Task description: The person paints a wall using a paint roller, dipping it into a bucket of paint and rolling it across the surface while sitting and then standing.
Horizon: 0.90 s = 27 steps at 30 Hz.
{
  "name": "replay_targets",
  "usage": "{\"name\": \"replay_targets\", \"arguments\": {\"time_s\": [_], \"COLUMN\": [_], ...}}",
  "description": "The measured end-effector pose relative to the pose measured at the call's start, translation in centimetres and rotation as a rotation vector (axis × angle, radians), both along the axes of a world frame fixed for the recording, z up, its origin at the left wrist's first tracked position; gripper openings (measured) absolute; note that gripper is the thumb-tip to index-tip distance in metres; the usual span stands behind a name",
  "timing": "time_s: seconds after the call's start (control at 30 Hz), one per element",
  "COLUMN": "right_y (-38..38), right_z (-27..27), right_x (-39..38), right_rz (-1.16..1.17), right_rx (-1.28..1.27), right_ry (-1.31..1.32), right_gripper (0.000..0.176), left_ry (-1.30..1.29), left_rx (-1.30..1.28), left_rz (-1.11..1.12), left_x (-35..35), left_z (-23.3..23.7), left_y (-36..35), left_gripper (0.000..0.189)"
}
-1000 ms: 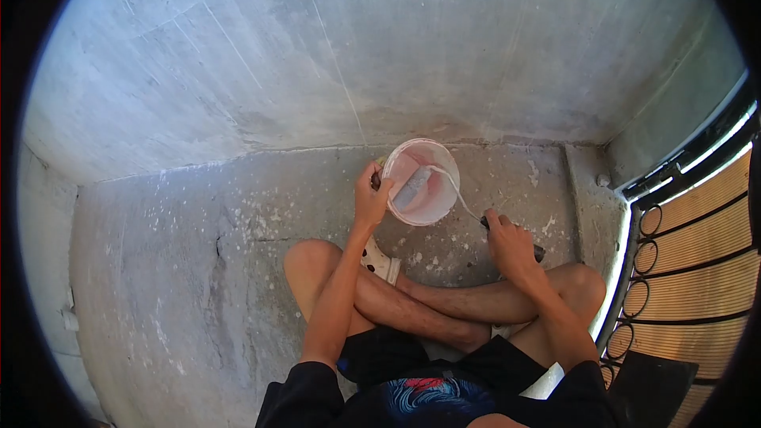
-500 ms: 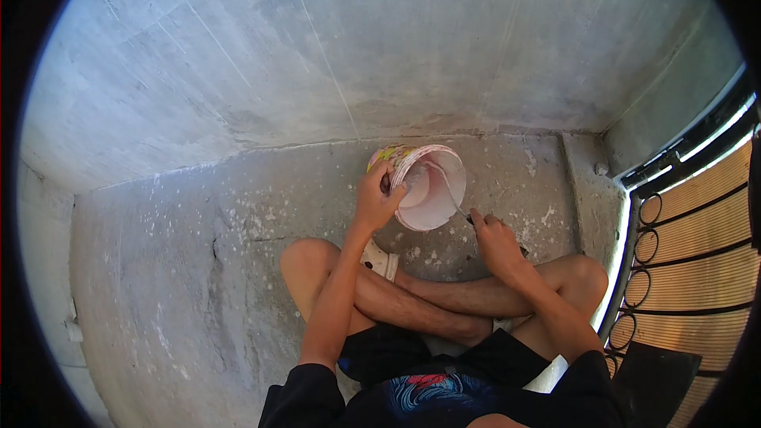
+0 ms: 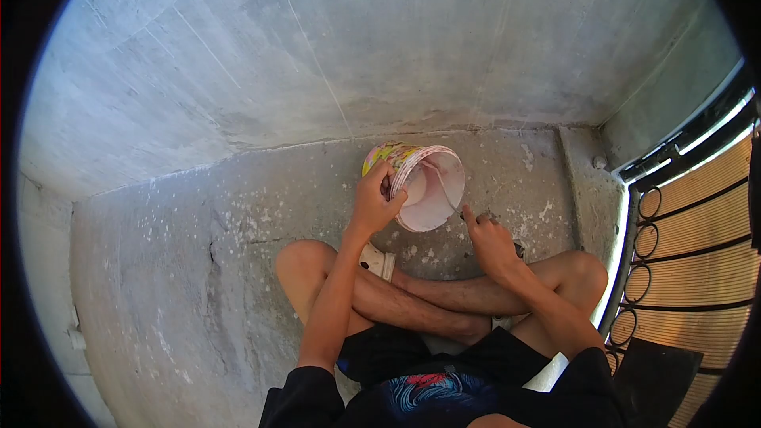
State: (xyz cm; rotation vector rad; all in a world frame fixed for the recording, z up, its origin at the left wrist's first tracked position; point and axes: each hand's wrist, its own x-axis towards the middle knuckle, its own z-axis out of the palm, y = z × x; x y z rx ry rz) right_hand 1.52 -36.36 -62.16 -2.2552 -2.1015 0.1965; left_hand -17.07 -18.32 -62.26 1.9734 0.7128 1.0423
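Evidently to turn its mouth toward the other hand, the left hand (image 3: pixel 372 204) is clamped over the rim of the bucket (image 3: pixel 444 178). The bucket sits tipped on the concrete floor (image 3: pixel 198 254), at 12 o'clock from the crossed legs (image 3: pixel 412 301). Left arm near straight, wrist bent over. Right hand (image 3: pixel 491 244), at the bucket's 4 o'clock, is closed on a dark tool handle (image 3: pixel 519 250), index finger stretched toward its wire shaft (image 3: pixel 449 194), which runs into the bucket.

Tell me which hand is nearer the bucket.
Left. The left hand grips the bucket at its rim; the right hand is off its lower right, holding a tool.
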Motion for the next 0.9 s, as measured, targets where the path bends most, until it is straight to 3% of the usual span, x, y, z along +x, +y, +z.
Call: {"name": "replay_targets", "arguments": {"time_s": [0.9], "right_y": [0.3], "right_z": [0.5], "right_x": [-0.7], "right_rz": [0.004], "right_rx": [0.025], "right_ry": [-0.173], "right_gripper": [0.065], "left_ry": [0.058], "left_rx": [0.034], "left_rz": [-0.019], "left_x": [0.4], "left_z": [0.4], "left_y": [-0.3], "left_gripper": [0.024]}}
